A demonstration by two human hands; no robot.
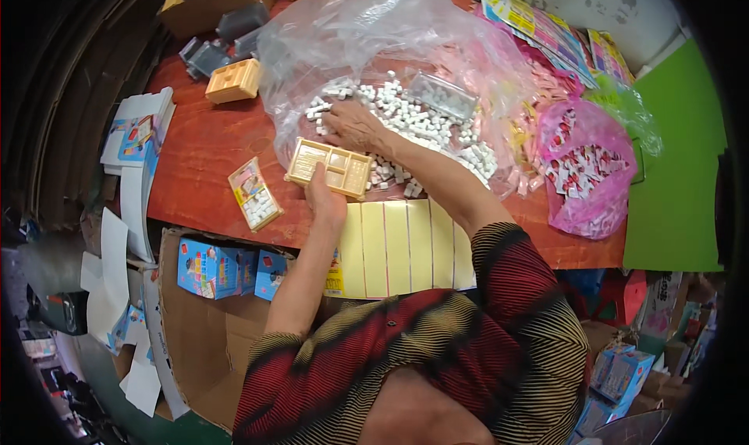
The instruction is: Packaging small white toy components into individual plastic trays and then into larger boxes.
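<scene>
My left hand grips the near edge of a cream plastic compartment tray, thumb on top. Its divided cells face up, and I see no white pieces in them. Just beyond the tray, my right hand reaches down at the left side of a heap of small white plastic pieces. Its fingers are bent and partly hidden, so what they pinch cannot be made out. The heap lies on a big clear plastic bag. Left of the tray lies a small pack with a printed card and white pieces in it.
Stacked cream trays stand on the red table. A clear box lies on the heap, pink pieces beside it. A pink bag holds printed packets. Yellow sheets overhang the front edge; an open carton stands below.
</scene>
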